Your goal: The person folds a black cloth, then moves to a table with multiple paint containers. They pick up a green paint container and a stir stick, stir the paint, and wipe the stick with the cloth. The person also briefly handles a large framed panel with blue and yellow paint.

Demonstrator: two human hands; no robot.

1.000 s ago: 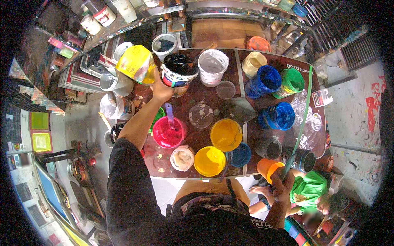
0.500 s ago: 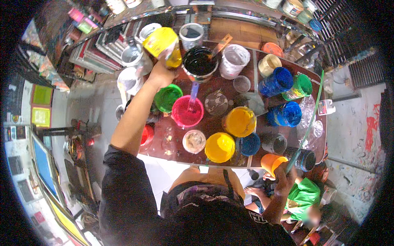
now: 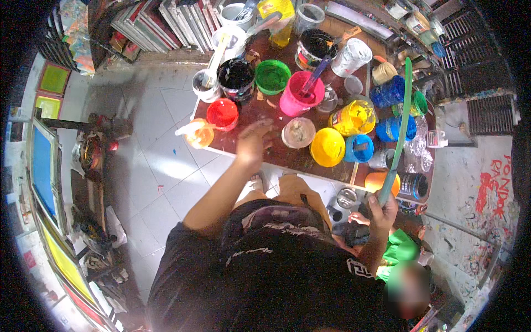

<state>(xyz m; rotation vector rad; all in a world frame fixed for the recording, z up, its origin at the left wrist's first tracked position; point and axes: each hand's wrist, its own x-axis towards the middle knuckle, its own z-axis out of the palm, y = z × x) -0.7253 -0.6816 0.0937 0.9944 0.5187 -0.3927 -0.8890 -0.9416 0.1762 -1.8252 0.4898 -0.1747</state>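
Observation:
My left hand (image 3: 255,141) hovers over the near left part of the table, holding nothing, its fingers apart and slightly blurred. Around it stand a red paint tub (image 3: 223,114), a pink paint tub (image 3: 293,102) with a purple-handled tool, and a tub of pale, crusted paint (image 3: 298,133). My right hand (image 3: 383,214) grips the lower end of a long, curved green strip (image 3: 402,124), which rises over the table's right side. Just behind that hand is an orange cup (image 3: 376,180), partly covered by the strip. A yellow container (image 3: 279,25) stands at the far edge.
Yellow (image 3: 327,148), blue (image 3: 358,148), green (image 3: 272,77) and black (image 3: 236,80) paint tubs crowd the brown table (image 3: 276,152). An orange tub (image 3: 199,134) sits at its left corner. A person in a green shirt (image 3: 399,253) sits low at the right.
My left hand has let go of the yellow container at the back and come back toward me. My view has shifted left. The green strip is still in my right hand, now more upright.

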